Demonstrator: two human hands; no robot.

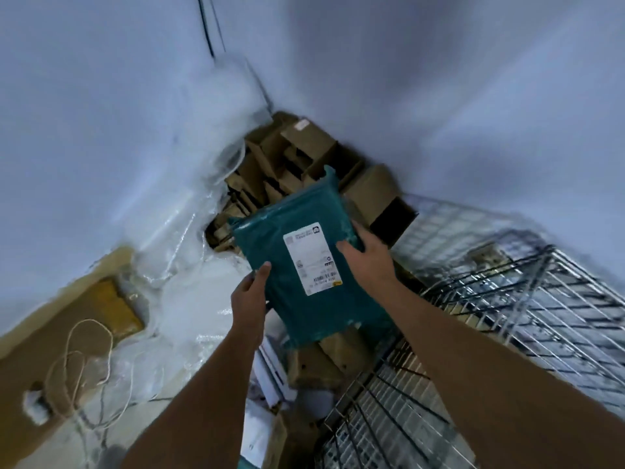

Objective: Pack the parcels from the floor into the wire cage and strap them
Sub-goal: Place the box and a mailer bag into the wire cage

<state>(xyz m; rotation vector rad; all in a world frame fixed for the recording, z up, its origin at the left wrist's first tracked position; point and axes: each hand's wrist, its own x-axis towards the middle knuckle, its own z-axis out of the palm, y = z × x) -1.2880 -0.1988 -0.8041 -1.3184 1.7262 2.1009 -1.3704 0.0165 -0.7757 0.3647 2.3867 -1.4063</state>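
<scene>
Holding the teal parcel (297, 265) in the air with both hands, you have it above the clutter on the floor, label side up. Your left hand (248, 296) grips its near-left edge, thumb on top; your right hand (367, 255) grips the right edge beside the white label (310, 258), thumb over the face, the other fingers hidden underneath. The parcel's long axis runs from about 11 o'clock down to 5 o'clock, its far end pointing at the stacked cardboard boxes (291, 164) in the corner. The wire cage (490, 316) lies toward 3 to 4 o'clock of your grip, close beside your right forearm, so the right hand is the nearer one. I judge the coming move to be a swing rightward over the cage's rim, with the parcel's long side turned to suit the opening.
</scene>
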